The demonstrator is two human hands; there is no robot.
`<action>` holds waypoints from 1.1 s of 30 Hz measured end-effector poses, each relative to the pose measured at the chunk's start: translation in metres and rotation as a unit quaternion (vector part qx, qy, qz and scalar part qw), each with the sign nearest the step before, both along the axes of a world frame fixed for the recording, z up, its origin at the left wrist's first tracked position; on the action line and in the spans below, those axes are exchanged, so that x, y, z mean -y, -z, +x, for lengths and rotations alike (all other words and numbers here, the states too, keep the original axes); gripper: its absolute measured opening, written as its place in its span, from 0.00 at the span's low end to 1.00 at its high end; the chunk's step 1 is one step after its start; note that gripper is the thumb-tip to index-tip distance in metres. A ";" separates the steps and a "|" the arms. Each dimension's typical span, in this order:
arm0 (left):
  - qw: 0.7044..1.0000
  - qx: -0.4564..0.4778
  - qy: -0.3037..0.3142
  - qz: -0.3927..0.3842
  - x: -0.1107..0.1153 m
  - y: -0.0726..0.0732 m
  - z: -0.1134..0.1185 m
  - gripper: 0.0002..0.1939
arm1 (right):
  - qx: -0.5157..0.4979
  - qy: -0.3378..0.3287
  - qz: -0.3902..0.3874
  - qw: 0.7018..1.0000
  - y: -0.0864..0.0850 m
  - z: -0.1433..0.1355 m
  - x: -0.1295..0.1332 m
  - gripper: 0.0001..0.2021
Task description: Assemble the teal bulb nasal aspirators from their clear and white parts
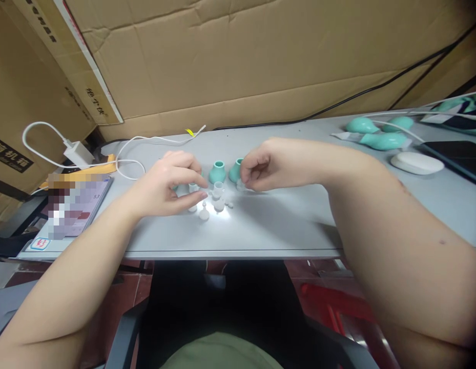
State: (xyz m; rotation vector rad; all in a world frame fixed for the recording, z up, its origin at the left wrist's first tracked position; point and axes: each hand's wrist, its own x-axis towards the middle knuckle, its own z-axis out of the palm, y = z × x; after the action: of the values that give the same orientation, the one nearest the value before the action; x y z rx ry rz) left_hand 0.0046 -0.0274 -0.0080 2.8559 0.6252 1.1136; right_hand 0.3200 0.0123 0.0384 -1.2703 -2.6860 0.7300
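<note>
My left hand point(179, 183) hovers over the desk with thumb and forefinger apart, holding nothing I can see. A small clear plastic cup point(193, 188) stands just behind its thumb. My right hand point(261, 164) is closed in a pinch at a small clear plastic piece point(240, 185), in front of a teal bulb point(233, 173) that it partly hides. Between the hands stands another open-necked teal bulb point(218, 173), upright. Before it lie a clear cup point(218, 190), a round white cap with a stem point(204, 212), another clear cap point(219, 205) and tiny white bits point(229, 205).
A phone point(87, 205) and a white charger point(79, 155) with cable lie at left. On the right are several teal bulbs point(387, 139), a white mouse-shaped object point(417, 163) and a dark device point(456, 159). Cardboard point(241, 66) walls the desk's back.
</note>
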 end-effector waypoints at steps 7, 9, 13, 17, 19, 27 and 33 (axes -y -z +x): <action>0.991 0.097 -0.041 -0.088 0.002 -0.002 0.005 0.14 | -0.325 -0.033 -0.030 0.945 0.003 -0.011 0.015 0.05; 0.979 0.122 -0.054 -0.151 0.002 -0.001 0.007 0.21 | -0.400 -0.034 -0.031 0.915 0.011 -0.020 0.016 0.11; 0.926 0.166 -0.048 -0.336 0.003 0.003 0.012 0.27 | -0.472 -0.070 -0.049 0.878 0.028 -0.040 0.013 0.09; 0.880 0.203 -0.026 -0.428 0.003 0.002 0.016 0.23 | -0.498 -0.070 -0.069 0.861 0.038 -0.050 0.009 0.09; 0.874 0.230 -0.029 -0.427 0.001 0.002 0.015 0.20 | -0.509 -0.043 -0.064 0.857 0.039 -0.051 0.008 0.11; 0.910 0.229 -0.107 -0.329 -0.006 0.005 0.010 0.26 | -0.498 0.008 -0.046 0.866 0.035 -0.049 0.009 0.15; 0.947 0.184 -0.139 -0.223 -0.009 0.007 0.010 0.16 | -0.502 -0.006 -0.056 0.863 0.039 -0.055 0.006 0.17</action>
State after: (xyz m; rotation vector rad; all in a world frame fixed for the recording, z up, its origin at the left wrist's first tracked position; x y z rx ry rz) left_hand 0.0144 -0.0187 -0.0149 2.1566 1.1053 1.2915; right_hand 0.2650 0.0067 -0.0010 -0.5820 -1.7917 1.1454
